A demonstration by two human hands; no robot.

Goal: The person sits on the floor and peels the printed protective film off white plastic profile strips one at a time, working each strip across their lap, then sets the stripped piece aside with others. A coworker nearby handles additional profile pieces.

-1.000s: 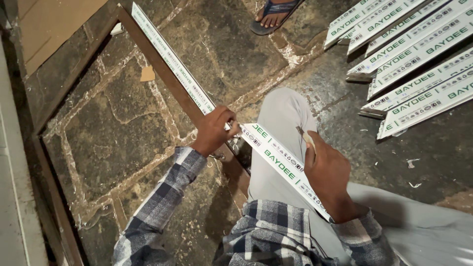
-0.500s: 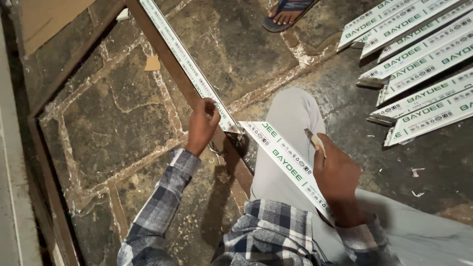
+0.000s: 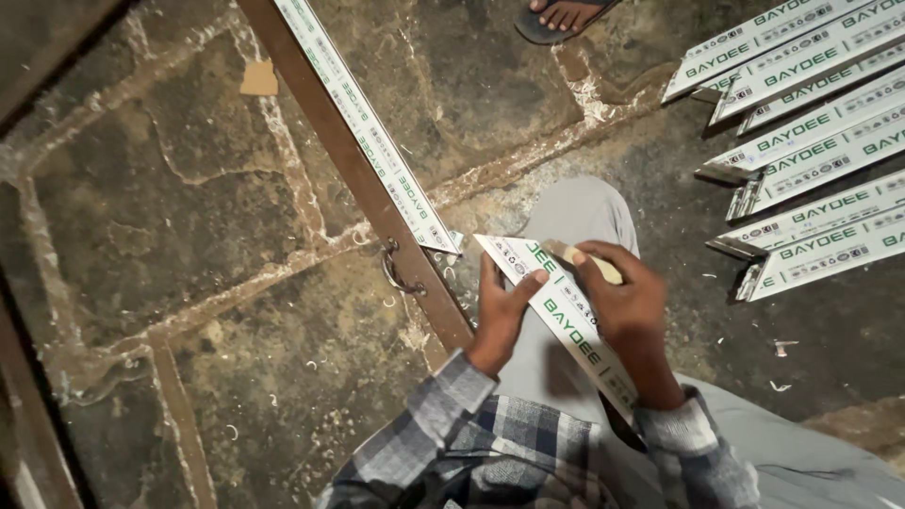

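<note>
Strip, white and printed, lies across the knee just right of the frame. Left hand pinches its end; right hand grasps a pale tool against it. Trimming appears underway; the next cut calls for a steady left grip.

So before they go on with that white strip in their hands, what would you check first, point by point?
1. Left hand grips the white printed strip with the mitred end: ok, thumb lies across it.
2. Right hand on the strip: ok; it also holds a small pale wooden piece, kind cannot tell.
3. Strip is supported: ok, it lies over the knee in grey trousers.
4. Strip end is free of the long brown frame bar on the stone floor: ok, a gap shows.
5. Another person's sandalled foot stays away: ok.
6. Cut-end quality: cannot tell.
</note>
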